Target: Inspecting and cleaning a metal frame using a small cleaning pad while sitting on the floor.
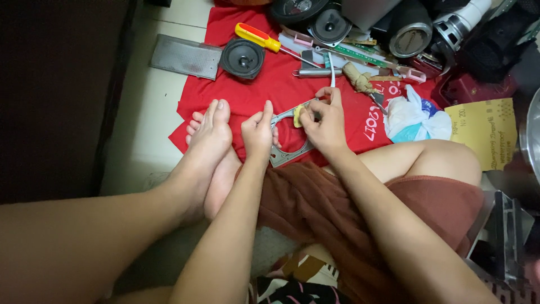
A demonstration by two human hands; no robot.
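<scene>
Two hands worked one part, a flat grey metal frame [288, 147] with a round opening, held above the red cloth [270, 90] on the floor. The left hand [257, 134] had its fingers [266, 112] closed on the frame's left edge, thumb raised beside them. The right hand [325, 125] had its fingers [332, 95] curled shut, pinching a small yellow pad [298, 115] against the frame's upper edge. Just left of the left fingers lay two bare feet [211, 141], crossed, toes on the cloth. Beyond the fingertips sat a black speaker cone [242, 57] and a screwdriver with a yellow and red handle [257, 36]; a grey cylinder [316, 72] lay just above the right fingers. To the right of the right fingers lay a crumpled white and blue bag [415, 117]. A brown towel [315, 208] covered the lap below both wrists.
</scene>
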